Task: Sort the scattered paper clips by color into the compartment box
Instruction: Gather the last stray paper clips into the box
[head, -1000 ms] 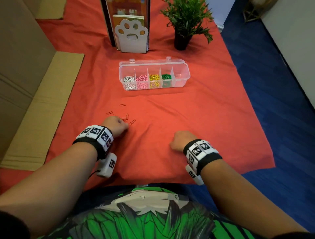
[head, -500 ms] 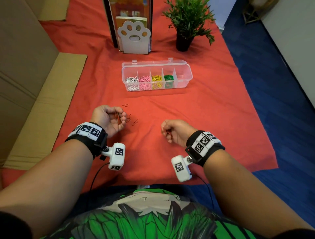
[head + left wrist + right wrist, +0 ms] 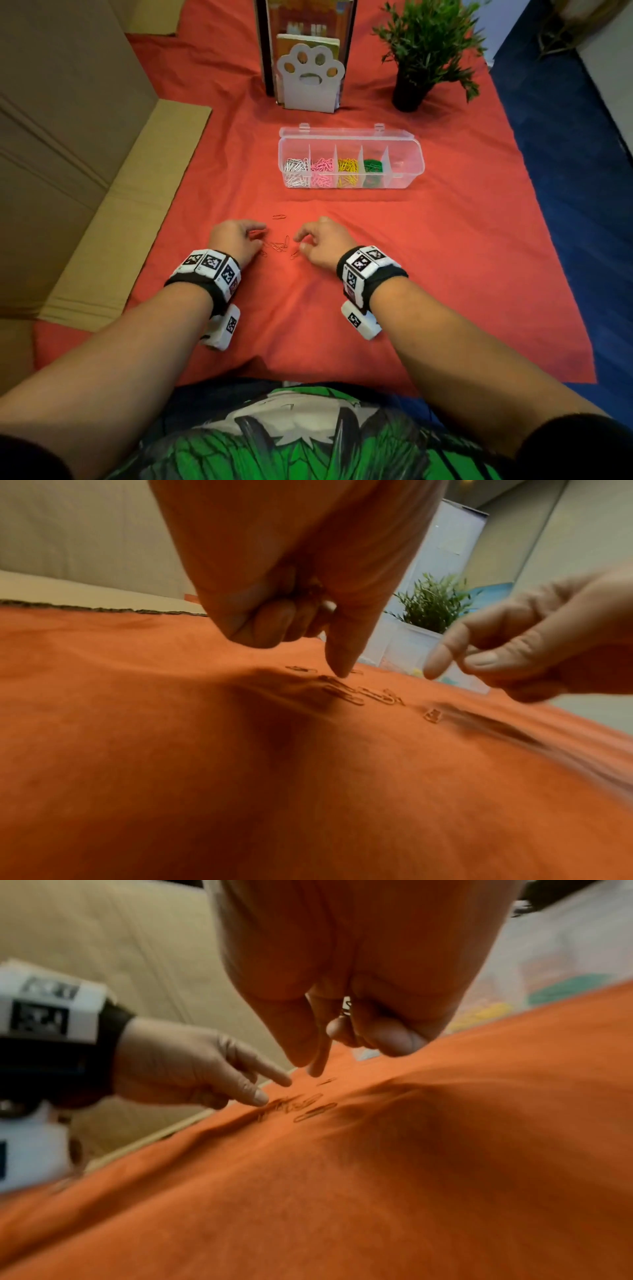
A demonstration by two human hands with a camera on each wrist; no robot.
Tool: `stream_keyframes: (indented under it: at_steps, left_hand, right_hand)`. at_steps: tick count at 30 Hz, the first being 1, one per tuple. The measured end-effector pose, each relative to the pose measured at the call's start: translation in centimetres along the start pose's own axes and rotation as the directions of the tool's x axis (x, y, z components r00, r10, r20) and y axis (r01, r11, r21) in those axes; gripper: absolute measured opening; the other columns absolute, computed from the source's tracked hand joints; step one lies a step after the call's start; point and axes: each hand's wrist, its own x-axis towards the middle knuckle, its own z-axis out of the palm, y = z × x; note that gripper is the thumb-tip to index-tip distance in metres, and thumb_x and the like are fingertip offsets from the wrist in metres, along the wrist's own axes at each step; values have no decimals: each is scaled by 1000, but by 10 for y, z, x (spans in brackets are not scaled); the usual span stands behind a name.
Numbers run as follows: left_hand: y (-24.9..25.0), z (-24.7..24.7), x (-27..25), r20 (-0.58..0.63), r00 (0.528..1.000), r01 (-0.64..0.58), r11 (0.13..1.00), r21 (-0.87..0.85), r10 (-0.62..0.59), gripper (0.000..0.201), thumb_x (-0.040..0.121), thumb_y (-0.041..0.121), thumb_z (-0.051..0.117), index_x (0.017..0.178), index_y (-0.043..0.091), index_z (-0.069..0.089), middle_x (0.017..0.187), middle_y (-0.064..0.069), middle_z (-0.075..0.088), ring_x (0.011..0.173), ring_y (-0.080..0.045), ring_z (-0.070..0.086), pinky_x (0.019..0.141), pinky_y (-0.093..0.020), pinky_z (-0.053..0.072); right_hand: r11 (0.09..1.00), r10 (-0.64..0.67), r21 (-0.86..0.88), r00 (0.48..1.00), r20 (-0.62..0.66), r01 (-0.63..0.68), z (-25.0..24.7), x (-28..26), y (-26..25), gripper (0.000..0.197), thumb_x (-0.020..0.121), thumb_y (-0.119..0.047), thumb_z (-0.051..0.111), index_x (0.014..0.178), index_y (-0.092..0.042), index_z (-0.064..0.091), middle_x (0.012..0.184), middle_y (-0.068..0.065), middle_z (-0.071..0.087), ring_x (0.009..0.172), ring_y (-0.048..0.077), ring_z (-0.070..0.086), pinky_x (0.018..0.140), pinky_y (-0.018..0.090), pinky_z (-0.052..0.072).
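Both hands (image 3: 236, 240) (image 3: 322, 241) reach, grip unclear, toward orange paper clips (image 3: 279, 245).

Left hand (image 3: 236, 240) and right hand (image 3: 322, 243) lie on the red cloth (image 3: 428, 274), flanking a small cluster of orange wire paper clips (image 3: 279, 245). Beyond stands an open clear plastic compartment box (image 3: 407, 150) holding white, pink, yellow and green clips in separate compartments.

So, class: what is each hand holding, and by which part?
Cannot tell: left hand and right hand pinch none of the loose clips, but curled fingers hide both palms.
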Motion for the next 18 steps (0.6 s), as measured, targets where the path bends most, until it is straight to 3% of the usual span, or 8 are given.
stream_keyframes:
  at_steps: [2,4,8,13,16,18]
  left_hand:
    - [-2,3,1,45,996,-78,994,77,74,36,81,14,63,116,22,67,113,-11,68,103,-25,62,83,-24,42]
    - [-5,7,1,60,991,-129,982,139,122,33,82,17,63,114,22,68,111,-12,68,103,-27,62,86,-25,42]
    - [-10,12,5,38,991,-136,977,162,132,21,80,21,66,100,16,71,100,-15,65,93,-31,62,81,-30,44]
    - [-17,20,8,54,993,-116,978,172,108,16,86,24,58,91,10,65,99,-16,60,93,-34,58,82,-36,44]
    - [-13,19,6,-5,995,-101,994,31,101,15,89,18,53,93,7,61,101,-14,57,96,-30,55,85,-35,41]
    - [-11,16,6,-26,999,-31,987,-159,28,11,90,14,51,95,9,59,94,-7,56,88,-23,53,80,-29,38]
  right_hand:
    - [992,-68,-110,998,-3,68,6,8,-4,27,85,-17,57,111,-18,64,100,9,45,94,24,53,87,29,43]
    - [971,-147,-189,989,16,147,13,13,-6,32,83,-15,57,114,-19,61,107,13,44,98,32,53,87,37,47]
    - [900,-237,-360,969,67,245,20,15,-7,30,80,-13,57,110,-15,56,110,13,42,96,33,51,82,42,49]
    - [871,-228,-432,972,61,232,24,12,1,17,87,-11,52,104,-8,51,108,15,45,95,35,53,80,43,48]
    - [934,-148,-316,985,90,169,18,10,6,15,90,-10,47,103,-6,53,109,16,51,98,33,55,83,39,45]
    - [998,-34,-40,996,88,37,11,11,9,9,90,-8,46,95,-9,54,103,15,60,96,29,57,86,36,45]
